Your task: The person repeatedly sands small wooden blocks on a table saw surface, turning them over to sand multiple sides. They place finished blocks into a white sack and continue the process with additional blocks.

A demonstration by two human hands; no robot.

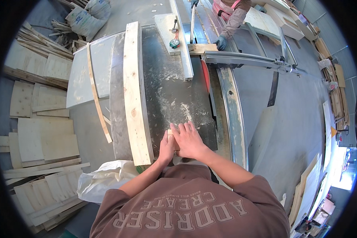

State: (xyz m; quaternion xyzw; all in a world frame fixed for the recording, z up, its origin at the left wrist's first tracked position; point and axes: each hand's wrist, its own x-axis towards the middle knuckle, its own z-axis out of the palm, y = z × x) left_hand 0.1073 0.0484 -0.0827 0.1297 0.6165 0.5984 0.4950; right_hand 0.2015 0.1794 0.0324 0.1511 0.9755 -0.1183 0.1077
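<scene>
At the near edge of the dark saw table (pixel 162 91), I have a small wooden block (pixel 170 132) between my hands. My left hand (pixel 166 148) is closed around the block's left side. From the right, my right hand (pixel 187 139) lies over it with its fingers extended forward and pressed together, gripping the block. Much of the block is hidden under my fingers. Pale sawdust is scattered on the table just beyond my fingertips. A long stack of pale boards (pixel 135 95) stretches along the table to the left of my hands.
Across the table, a co-worker's gloved hand (pixel 221 43) rests by a wooden piece (pixel 202 48) at the metal fence (pixel 182 47). A red saw part (pixel 205 75) stands beside the slot. A tape measure (pixel 174 43) lies on a board. A white plastic bag (pixel 107 178) sits near left.
</scene>
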